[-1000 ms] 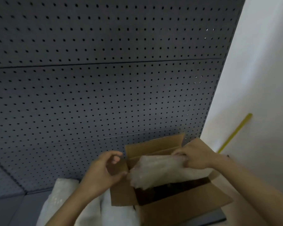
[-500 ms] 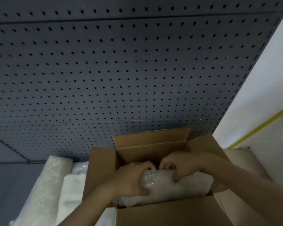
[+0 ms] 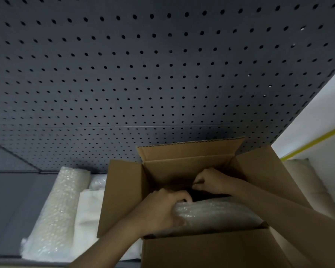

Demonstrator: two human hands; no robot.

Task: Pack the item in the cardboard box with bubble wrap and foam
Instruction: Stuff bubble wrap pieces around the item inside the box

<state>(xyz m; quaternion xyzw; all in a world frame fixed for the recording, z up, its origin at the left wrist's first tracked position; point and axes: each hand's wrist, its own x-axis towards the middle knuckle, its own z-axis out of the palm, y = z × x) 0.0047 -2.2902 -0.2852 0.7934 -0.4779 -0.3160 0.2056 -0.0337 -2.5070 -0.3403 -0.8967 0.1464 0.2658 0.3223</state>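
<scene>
Grey pegboard (image 3: 124,74) fills most of my view, behind the open cardboard box (image 3: 211,250) with its flaps spread. Left of the box lie a bubble wrap roll (image 3: 62,206) and white foam sheets (image 3: 87,211). Inside, my left hand (image 3: 161,211) grips the bubble-wrapped bundle (image 3: 217,213) at the near wall; my right hand (image 3: 211,180) is curled shut deeper in, though I cannot tell on what.

A dark grey tabletop (image 3: 14,213) carries an open cardboard box (image 3: 122,196). Just left of the box lies a folded white foam sheet (image 3: 87,215), touching it. Left of the foam lies a bubble wrap roll (image 3: 60,206), alongside it.
</scene>
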